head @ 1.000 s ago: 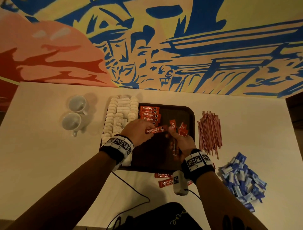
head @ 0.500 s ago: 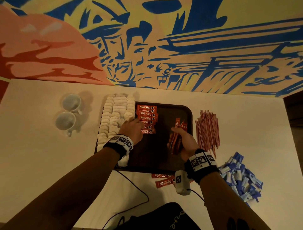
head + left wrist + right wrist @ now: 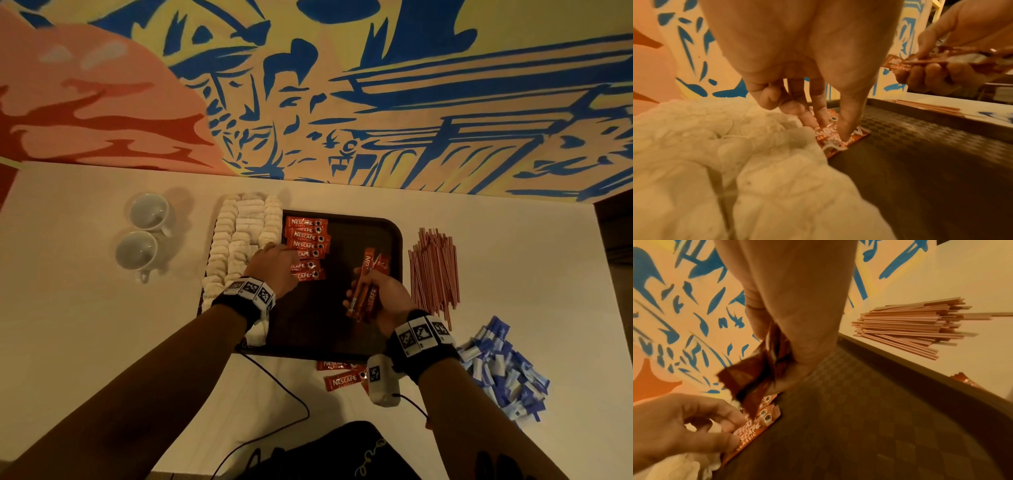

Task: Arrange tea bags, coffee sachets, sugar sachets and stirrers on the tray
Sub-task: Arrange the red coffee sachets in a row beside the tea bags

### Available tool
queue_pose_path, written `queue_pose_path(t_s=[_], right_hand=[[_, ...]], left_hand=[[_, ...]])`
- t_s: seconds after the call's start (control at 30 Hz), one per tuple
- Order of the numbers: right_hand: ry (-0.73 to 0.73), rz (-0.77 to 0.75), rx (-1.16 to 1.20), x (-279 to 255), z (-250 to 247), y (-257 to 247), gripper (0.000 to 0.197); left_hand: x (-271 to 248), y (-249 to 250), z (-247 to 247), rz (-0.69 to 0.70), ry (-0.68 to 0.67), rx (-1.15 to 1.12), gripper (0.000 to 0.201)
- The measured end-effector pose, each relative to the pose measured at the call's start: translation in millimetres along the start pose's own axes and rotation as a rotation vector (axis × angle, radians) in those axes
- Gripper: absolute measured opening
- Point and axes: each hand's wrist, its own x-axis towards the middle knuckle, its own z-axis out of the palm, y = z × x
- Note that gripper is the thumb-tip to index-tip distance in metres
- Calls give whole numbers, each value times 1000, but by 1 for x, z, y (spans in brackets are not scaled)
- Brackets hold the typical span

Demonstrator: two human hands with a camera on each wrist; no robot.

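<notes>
A dark tray (image 3: pixel 363 233) holds white tea bags (image 3: pixel 239 233) along its left side and a column of red coffee sachets (image 3: pixel 308 236) beside them. My left hand (image 3: pixel 294 262) rests at the near end of that column. Its thumb (image 3: pixel 844 134) and two fingers press a flat coffee sachet (image 3: pixel 857 136) onto the tray. My right hand (image 3: pixel 371 291) hovers over the tray's right half and grips a bunch of coffee sachets (image 3: pixel 367 284), also seen in the right wrist view (image 3: pixel 748 382). Pink stirrers (image 3: pixel 433 270) and blue sugar sachets (image 3: pixel 503 370) lie on the table to the right.
Two white cups (image 3: pixel 144 233) stand left of the tray. Two loose coffee sachets (image 3: pixel 342 380) and a white wired device (image 3: pixel 382 383) lie at the tray's near edge. A painted wall rises behind the white table (image 3: pixel 68 308).
My left hand took a sachet from the right hand, carried it left and laid it at the near end of the column. My right hand drew back with its bunch.
</notes>
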Motion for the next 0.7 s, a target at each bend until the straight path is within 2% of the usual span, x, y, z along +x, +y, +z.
queue_pose_path(t_s=[0.13,0.23,0.4,0.47,0.53,0.7], right_hand=[[143,-75,-315,15,4,-1,15],[172,-166,-564,28,14,-5,12],[231,-260,-799,48,36,-14,8],[217,-242,-851,52,44,-14,15],[214,-208,-903,56,51,-10,30],[305,-109,-1000,68,61,5,51]], left_hand=[[1,-9,-5,-34,44,-89,33],[4,-15,-7,-33,57,-49,29],[11,-14,-9,33,30,59,38],[14,-11,-10,49,16,91,39],[16,-9,-10,57,12,106,38],[19,-6,-12,69,8,117,37]])
